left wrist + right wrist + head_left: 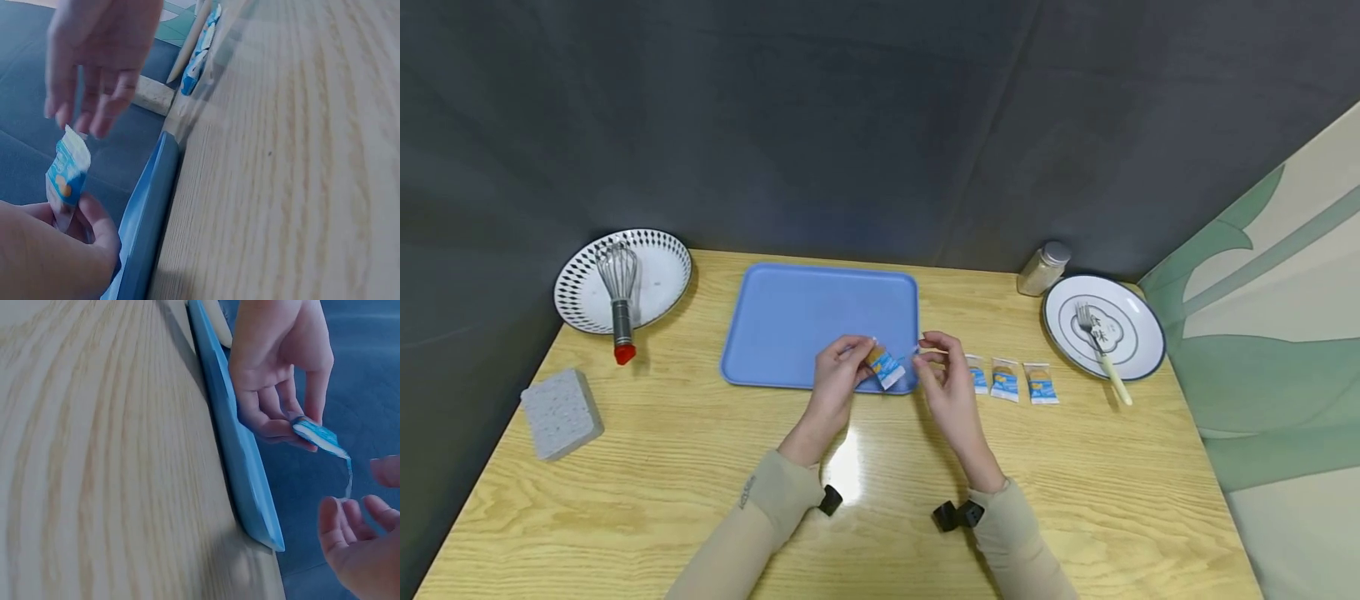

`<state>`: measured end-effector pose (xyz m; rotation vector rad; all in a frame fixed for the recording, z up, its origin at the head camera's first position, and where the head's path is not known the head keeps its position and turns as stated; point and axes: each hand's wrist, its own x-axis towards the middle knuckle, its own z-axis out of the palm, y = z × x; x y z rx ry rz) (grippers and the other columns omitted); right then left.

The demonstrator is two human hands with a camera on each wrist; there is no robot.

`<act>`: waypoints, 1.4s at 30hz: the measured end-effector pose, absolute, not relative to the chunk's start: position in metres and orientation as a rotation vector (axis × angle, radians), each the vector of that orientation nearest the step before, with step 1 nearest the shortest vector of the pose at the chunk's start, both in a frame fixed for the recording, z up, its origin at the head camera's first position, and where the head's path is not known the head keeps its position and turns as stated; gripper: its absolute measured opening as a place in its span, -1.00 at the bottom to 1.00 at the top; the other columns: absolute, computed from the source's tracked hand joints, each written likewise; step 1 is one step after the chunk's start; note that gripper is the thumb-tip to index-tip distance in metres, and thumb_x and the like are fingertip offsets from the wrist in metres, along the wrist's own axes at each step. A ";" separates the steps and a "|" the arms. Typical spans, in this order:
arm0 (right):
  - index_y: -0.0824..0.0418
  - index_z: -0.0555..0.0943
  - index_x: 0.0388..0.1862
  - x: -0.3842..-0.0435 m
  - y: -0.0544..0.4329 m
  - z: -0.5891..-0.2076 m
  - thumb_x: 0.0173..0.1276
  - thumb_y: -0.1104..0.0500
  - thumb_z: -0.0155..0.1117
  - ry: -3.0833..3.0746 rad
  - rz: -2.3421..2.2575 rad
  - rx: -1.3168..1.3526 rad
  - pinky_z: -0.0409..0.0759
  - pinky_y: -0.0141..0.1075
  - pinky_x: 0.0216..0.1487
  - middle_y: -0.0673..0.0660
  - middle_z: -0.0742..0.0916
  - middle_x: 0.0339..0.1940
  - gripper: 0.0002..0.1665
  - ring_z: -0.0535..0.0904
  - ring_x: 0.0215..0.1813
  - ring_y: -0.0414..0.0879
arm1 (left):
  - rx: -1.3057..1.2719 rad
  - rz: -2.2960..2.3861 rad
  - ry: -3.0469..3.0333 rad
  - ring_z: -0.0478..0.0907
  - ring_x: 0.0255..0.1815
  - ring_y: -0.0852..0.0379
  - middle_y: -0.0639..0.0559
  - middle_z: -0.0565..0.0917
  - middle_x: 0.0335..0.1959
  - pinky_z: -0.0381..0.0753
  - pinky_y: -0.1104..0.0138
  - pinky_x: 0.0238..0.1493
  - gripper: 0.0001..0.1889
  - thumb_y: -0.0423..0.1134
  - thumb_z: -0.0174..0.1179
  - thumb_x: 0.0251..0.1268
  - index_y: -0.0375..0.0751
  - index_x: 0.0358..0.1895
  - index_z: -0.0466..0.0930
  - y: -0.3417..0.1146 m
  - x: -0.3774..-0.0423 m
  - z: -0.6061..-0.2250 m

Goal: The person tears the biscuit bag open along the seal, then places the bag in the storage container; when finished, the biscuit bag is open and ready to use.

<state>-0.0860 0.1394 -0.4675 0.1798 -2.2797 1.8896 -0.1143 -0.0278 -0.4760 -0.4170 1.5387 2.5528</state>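
Note:
My left hand [835,372] pinches a small blue-and-orange snack packet [886,367] between thumb and fingers, above the tray's front right corner. Its printed wrapper shows in the left wrist view, one white crimped end pointing up. A thin clear strip [349,481] runs from the packet's end to my right hand [949,377], whose fingertips pinch it. The blue tray [823,317] lies beneath the hands. Three similar packets stand in a row to the right: the first packet [977,377], partly hidden by my right hand, the middle packet [1004,380] and the last packet [1041,384].
At the left are a patterned plate [662,279] bearing a whisk [620,308] and a grey sponge-like block [562,414]. A shaker jar [1042,268] and a white plate [1138,329] with a fork [1101,350] stand at the right. A dark curtain [850,133] borders the table's back.

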 end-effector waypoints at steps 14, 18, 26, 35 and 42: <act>0.57 0.42 0.36 -0.089 0.133 -0.469 0.62 0.45 0.19 -2.301 1.893 0.242 0.65 -0.48 0.00 0.43 0.69 0.16 -0.58 0.69 0.06 0.24 | -0.426 2.577 1.366 0.65 -0.40 0.18 -0.02 0.72 -0.29 0.78 0.33 -0.16 -0.93 -0.46 0.16 0.63 -0.35 -0.12 0.60 -0.030 -0.112 -0.476; 0.53 0.45 0.33 -0.092 0.132 -0.469 0.63 0.42 0.20 -2.285 1.843 0.218 0.63 -0.49 -0.07 0.37 0.74 0.03 -0.62 0.69 -0.04 0.04 | -0.380 2.542 1.380 0.65 -0.39 0.18 -0.01 0.71 -0.29 0.79 0.31 -0.18 -0.93 -0.47 0.15 0.63 -0.37 -0.12 0.60 -0.028 -0.109 -0.478; 0.45 0.49 0.31 -0.100 0.134 -0.468 0.56 0.37 0.35 -2.351 1.739 0.212 0.50 -0.49 -0.38 0.30 0.78 -0.14 -0.57 0.63 -0.38 -0.15 | -0.271 2.435 1.482 0.61 -0.39 0.16 0.02 0.71 -0.36 0.78 0.25 -0.21 -0.92 -0.44 0.19 0.61 -0.33 -0.14 0.64 -0.028 -0.102 -0.486; 0.39 0.43 0.08 -0.108 0.135 -0.460 0.53 0.29 0.43 -2.461 1.624 0.221 0.41 -0.44 -0.55 0.27 0.70 -0.12 -0.63 0.52 -0.56 -0.21 | -0.133 2.407 1.565 0.70 -0.24 0.09 -0.03 0.70 -0.23 0.80 0.19 -0.07 -0.69 -0.54 0.14 0.59 -0.50 0.30 0.50 -0.029 -0.096 -0.485; 0.42 0.46 0.19 -0.108 0.143 -0.457 0.69 0.24 0.23 -2.435 1.764 0.239 0.47 -0.45 -0.42 0.31 0.70 0.04 -0.70 0.61 -0.37 -0.14 | -0.164 2.457 1.508 0.67 -0.18 0.08 -0.06 0.63 -0.17 0.78 0.13 0.07 -0.56 -0.52 0.09 0.64 -0.45 0.48 0.39 -0.036 -0.098 -0.485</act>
